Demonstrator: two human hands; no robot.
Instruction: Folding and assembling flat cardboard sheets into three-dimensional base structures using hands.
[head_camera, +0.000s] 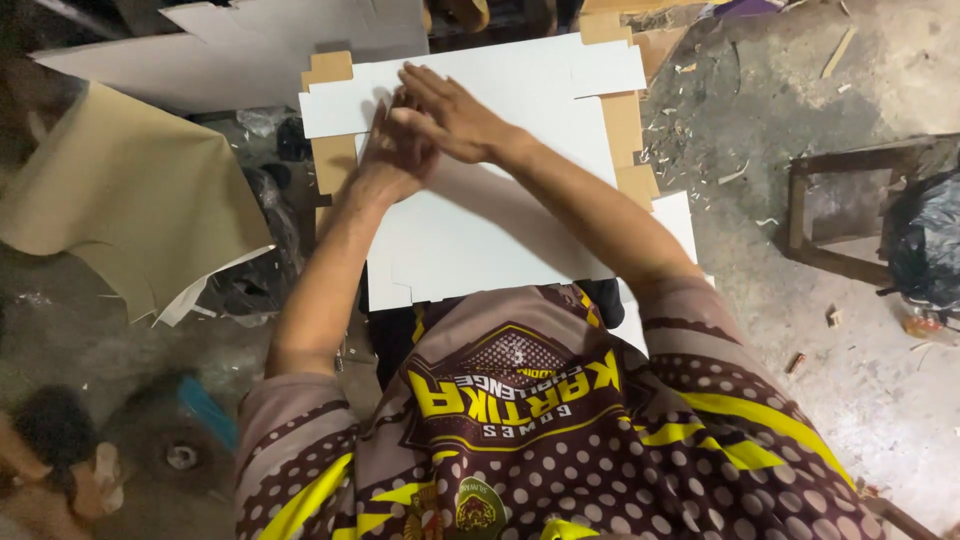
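A flat white cardboard sheet (500, 215), die-cut with tabs and notches, lies in front of the person, reaching from their lap outward past both hands. Its face is plain white; brown kraft flaps (624, 125) show along its far and right edges, beyond and to the right of the fingers, and more brown tabs sit just left of the left hand.

The left hand (390, 155) rests palm down on the sheet, fingers stretched out flat and pressing, not gripping anything. The right hand (455, 115) lies across the top of the left, its fingers (420, 80) also spread open and flat, pointing toward the sheet's far left corner. Both press where a fold line seems to run.

Farther left of the fingers, a tan sheet of board (130, 190) is draped loosely, and more pale sheets (230, 50) lie beyond it. Well to the right, on the dusty floor (760, 300) strewn with scraps, stand a low wooden frame (820, 210) and a black plastic bag (925, 240).
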